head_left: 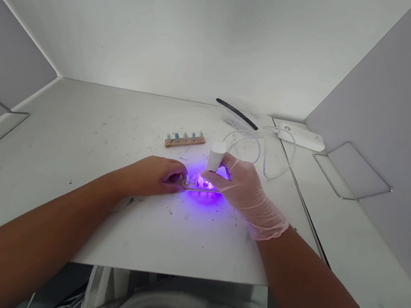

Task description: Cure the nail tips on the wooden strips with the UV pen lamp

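Observation:
My gloved right hand (pixel 240 180) is closed around a small white UV lamp (pixel 216 156), held upright with its violet light shining down. Under the lamp lies a narrow nail-tip stand (pixel 189 187), its pieces washed out by the glow. At the stand's left end my bare left hand (pixel 159 175) pinches it between thumb and fingers. Farther back sits a second wooden stand (pixel 186 142) bearing several upright nail tips with a bluish-green tint.
A white cable (pixel 265 158) loops from the lamp's side toward a white power bank (pixel 302 136) at back right. A black nail file (pixel 237 114) lies near the back wall beside a clear plastic packet (pixel 234 122). Wire frames (pixel 355 191) stick out at both sides.

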`<state>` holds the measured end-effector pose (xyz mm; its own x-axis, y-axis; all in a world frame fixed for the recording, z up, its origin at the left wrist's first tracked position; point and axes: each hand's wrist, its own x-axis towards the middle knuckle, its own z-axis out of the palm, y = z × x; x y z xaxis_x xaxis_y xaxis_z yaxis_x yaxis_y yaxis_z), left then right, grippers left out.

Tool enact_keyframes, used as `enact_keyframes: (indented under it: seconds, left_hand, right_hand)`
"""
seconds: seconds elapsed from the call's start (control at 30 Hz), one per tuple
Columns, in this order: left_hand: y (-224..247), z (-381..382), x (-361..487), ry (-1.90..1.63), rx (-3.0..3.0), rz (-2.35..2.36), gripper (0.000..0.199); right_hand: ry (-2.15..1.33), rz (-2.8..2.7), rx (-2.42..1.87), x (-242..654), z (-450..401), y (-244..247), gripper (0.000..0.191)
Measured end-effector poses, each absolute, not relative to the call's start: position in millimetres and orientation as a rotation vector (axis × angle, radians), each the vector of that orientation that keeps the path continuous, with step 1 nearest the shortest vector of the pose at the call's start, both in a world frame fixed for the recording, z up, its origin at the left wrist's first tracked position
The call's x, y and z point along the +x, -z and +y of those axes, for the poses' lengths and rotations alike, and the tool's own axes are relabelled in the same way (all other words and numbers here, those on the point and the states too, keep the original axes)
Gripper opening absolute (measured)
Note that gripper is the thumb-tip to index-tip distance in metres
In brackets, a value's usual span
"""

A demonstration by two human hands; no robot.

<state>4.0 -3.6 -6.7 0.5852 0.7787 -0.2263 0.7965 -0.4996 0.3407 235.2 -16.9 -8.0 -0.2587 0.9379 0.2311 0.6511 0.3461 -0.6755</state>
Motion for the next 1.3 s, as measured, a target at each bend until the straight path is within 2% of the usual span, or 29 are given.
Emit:
enact_keyframes:
  seconds: [1.3]
  left_hand:
    - [6.3, -3.1, 5.0, 0.071, 2.415, 1.277, 0.022]
  right_hand:
    - [-0.620, -2.006, -1.365, 235.8, -15.4, 9.8, 0.028]
